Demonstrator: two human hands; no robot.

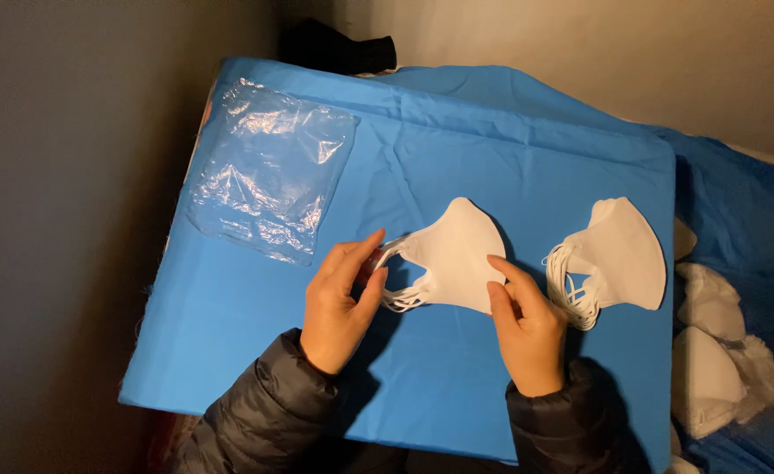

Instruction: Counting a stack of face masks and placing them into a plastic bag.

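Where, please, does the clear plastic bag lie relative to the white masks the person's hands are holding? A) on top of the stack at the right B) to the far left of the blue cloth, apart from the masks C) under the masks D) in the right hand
B: the clear plastic bag lies flat at the blue cloth's upper left, apart from the held masks.

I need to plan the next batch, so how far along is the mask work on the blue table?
Looks done: one stack of white masks lies on the blue cloth, to the right. In hand: the left hand grips the ear loops and the right hand the lower edge of a second stack. Left: the plastic bags look empty, and loose masks wait off the right edge.
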